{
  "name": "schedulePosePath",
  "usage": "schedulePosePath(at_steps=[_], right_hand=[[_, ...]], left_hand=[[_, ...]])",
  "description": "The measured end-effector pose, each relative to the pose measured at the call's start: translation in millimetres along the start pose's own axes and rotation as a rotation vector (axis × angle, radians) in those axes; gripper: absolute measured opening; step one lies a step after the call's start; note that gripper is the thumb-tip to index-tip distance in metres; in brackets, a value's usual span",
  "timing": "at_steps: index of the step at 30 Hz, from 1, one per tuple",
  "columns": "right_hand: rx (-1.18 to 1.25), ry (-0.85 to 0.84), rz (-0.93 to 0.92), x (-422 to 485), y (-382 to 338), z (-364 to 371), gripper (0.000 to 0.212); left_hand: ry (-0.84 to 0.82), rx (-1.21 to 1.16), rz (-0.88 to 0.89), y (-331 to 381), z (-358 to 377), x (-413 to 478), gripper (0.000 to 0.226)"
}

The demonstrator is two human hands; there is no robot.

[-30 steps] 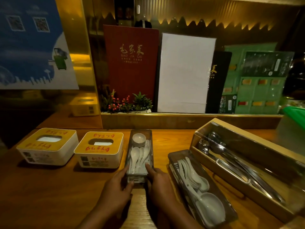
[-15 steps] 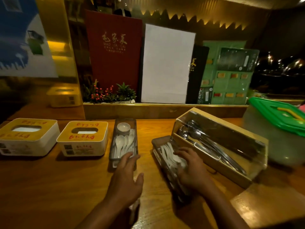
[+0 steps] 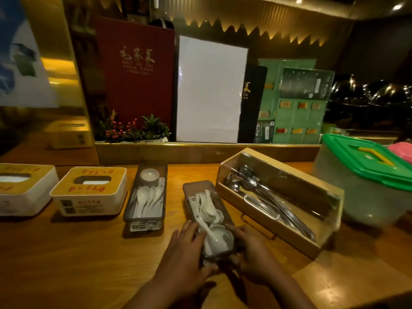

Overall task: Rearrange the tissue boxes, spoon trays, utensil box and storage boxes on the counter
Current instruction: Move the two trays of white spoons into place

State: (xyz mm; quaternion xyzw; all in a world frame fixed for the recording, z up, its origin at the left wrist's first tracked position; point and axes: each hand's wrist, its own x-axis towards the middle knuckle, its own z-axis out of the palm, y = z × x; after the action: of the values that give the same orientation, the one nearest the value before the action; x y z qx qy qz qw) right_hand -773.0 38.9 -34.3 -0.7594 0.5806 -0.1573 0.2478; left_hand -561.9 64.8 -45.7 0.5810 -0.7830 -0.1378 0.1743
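Note:
Two yellow-topped tissue boxes stand at the left of the wooden counter, one (image 3: 24,189) at the edge of view and one (image 3: 89,190) beside it. A grey spoon tray (image 3: 147,198) with white spoons and a small cup lies right of them. A second spoon tray (image 3: 208,214) lies slanted in the middle; my left hand (image 3: 186,250) and my right hand (image 3: 252,250) grip its near end from both sides. To its right the wooden utensil box (image 3: 278,201) with a clear lid holds metal ladles. A storage box (image 3: 365,175) with a green lid stands far right.
A raised wooden ledge (image 3: 200,150) runs behind the counter with a small plant (image 3: 133,128), a red menu (image 3: 136,74), a white board (image 3: 209,90) and green cards. A pink lid (image 3: 401,150) shows at the right edge.
My left hand left the first spoon tray and joined my right hand on the near end of the second tray. My view turned right, bringing the green-lidded storage box into sight.

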Motion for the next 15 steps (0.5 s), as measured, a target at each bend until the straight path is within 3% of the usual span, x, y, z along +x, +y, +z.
schedulePosePath(at_steps=[6, 15], right_hand=[[0.040, 0.022, -0.095, 55, 0, 24, 0.079], [0.113, 0.042, -0.204, 117, 13, 31, 0.078]], left_hand=[[0.085, 0.335, -0.149, -9, -3, 40, 0.081], [0.005, 0.387, -0.316, -3, -13, 92, 0.079]])
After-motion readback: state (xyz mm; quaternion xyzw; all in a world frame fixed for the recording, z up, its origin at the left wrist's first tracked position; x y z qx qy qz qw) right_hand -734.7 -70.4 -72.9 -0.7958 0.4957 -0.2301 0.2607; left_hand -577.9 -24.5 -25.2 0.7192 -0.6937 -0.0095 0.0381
